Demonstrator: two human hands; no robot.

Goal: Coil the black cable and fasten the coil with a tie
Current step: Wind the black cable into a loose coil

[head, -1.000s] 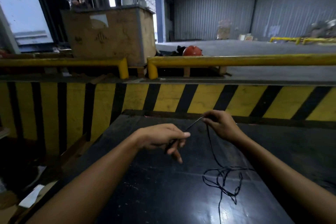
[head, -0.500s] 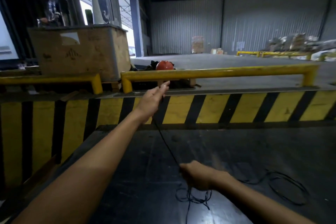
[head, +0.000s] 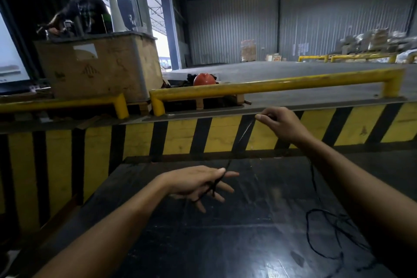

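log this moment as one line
step: coiling | left hand: fingers spread, black cable across them | right hand: pinches cable, held higher | slack: loose on table

Black cable [head: 240,140] blurs thin between the grips; blur at the left grip [head: 198,184] hides whether it wraps the fingers [head: 232,174] or just crosses them. Right grip [head: 282,125] covers the stretch it pinches, and the right forearm [head: 352,187] hides part of its loops on the desk [head: 203,244].

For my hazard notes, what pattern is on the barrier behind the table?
The barrier shows yellow and black stripes, seen best in the head view.
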